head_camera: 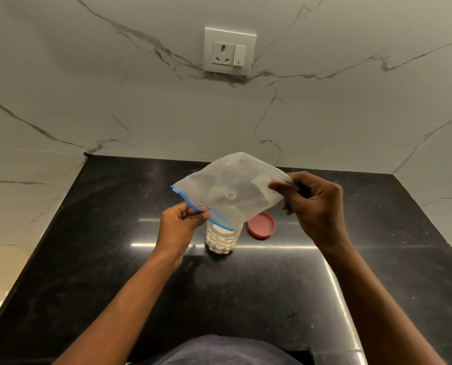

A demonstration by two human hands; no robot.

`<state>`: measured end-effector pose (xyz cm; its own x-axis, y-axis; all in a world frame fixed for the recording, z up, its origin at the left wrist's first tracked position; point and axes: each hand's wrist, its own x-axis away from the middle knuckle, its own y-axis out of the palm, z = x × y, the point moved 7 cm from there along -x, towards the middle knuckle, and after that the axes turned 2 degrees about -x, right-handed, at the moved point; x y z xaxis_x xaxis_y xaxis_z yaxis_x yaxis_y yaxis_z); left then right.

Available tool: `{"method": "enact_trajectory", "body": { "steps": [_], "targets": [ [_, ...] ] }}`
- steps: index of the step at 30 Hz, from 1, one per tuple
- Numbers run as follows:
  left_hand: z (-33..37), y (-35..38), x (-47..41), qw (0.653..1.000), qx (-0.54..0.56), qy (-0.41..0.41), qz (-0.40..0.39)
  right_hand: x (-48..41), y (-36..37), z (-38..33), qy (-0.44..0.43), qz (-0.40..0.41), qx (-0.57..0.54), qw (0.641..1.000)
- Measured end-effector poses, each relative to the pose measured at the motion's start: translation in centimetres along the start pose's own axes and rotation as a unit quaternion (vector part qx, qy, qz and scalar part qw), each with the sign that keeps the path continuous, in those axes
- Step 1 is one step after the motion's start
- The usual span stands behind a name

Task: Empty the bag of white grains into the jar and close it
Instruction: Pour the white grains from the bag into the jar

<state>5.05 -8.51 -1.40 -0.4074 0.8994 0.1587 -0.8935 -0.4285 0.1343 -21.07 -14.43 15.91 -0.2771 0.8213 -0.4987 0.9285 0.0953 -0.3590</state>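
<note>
A clear zip bag [232, 188] with a blue seal strip hangs tilted over a clear jar [221, 239], its open blue edge down at the jar's mouth. The bag looks flat and nearly empty. My left hand [180, 225] pinches the blue seal edge just left of the jar. My right hand [311, 204] holds the bag's raised bottom corner, higher and to the right. The jar stands upright on the black counter [114, 259], filled with white grains and without a lid. A red lid [261, 224] lies flat on the counter right of the jar, partly behind the bag.
A marble wall rises behind the counter, with a white socket and switch plate [229, 51] high up. The marble also wraps both sides of the counter. My torso shows at the bottom edge.
</note>
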Motion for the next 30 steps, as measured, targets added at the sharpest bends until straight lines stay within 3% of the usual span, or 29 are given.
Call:
{"method": "enact_trajectory", "body": {
  "steps": [3,7,15,20,24,27,30],
  "targets": [
    [0.0,0.2,-0.1,1.0,-0.003,0.002,0.0,-0.1,0.4,-0.2,0.007,0.023,-0.026,0.999],
    [-0.2,0.4,0.0,1.0,-0.015,-0.006,0.008,0.5,3.0,-0.1,0.003,-0.072,0.064,0.995],
    [-0.3,0.0,0.0,1.0,-0.015,-0.014,0.013,-0.5,-1.3,-0.3,0.04,0.065,0.035,0.996],
    [-0.4,0.1,-0.2,1.0,-0.016,-0.024,0.008,-0.4,-0.8,-0.2,0.03,0.028,0.096,0.995],
    [0.0,0.5,-0.2,1.0,-0.019,-0.012,-0.01,-0.7,-1.5,0.4,0.032,0.063,0.088,0.994],
    [0.3,0.7,0.0,1.0,-0.018,-0.01,-0.018,-0.3,0.5,0.4,0.022,-0.026,0.127,0.991],
    [0.8,0.8,0.0,1.0,-0.009,-0.004,-0.018,-0.8,-1.2,1.1,0.043,0.038,0.101,0.993]
  ]
}}
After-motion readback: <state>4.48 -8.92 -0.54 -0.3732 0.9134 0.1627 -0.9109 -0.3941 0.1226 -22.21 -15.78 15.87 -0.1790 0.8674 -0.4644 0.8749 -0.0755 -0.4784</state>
